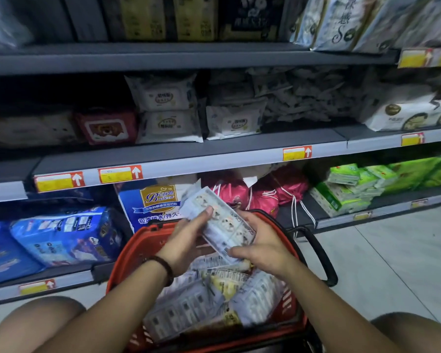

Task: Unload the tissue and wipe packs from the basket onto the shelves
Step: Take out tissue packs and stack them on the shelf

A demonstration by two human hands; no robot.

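Head cam is showing both hands holding one tissue pack (222, 220) up over the red basket (127, 253), left hand (189, 235) gripping its near-left side and right hand (260, 245) clamping the lower end, probably so it's squared up before going on a shelf. Plenty more packs (204, 296) are still sitting in the basket, so it's early days. The middle shelf (189, 159) is looking fairly crowded with wipe packs (163, 110), and the blurry pile to the right might be blocking space, hard to say.
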